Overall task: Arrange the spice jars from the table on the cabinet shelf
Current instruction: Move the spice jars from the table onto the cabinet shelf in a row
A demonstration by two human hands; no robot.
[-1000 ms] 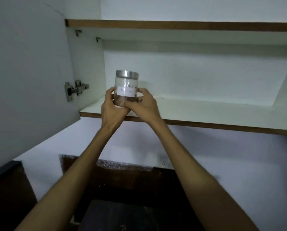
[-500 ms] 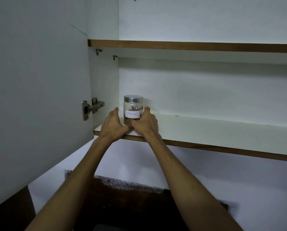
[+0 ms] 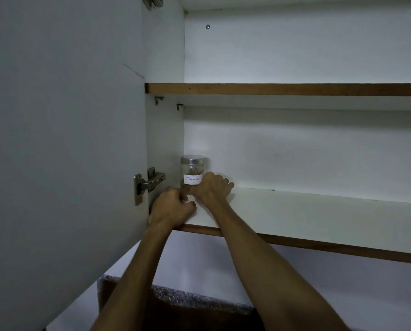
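A clear glass spice jar (image 3: 192, 168) with a metal lid and a white handwritten label stands upright on the lower cabinet shelf (image 3: 295, 211), in its far left back corner. My right hand (image 3: 211, 189) is against the jar's lower right side, thumb across its front below the label. The other fingers lie to the right of the jar. My left hand (image 3: 173, 206) sits lower and nearer the shelf's front edge, fingers curled, and looks off the jar. No other jars are in view.
The open white cabinet door (image 3: 63, 151) fills the left side, its metal hinge (image 3: 149, 182) just left of the jar. An upper shelf (image 3: 283, 89) runs above. Below the cabinet are a white wall and a dark speckled counter edge (image 3: 187, 299).
The jar went from held in the air in front of the shelf to standing at the shelf's back left corner. My left hand has drawn back from it.
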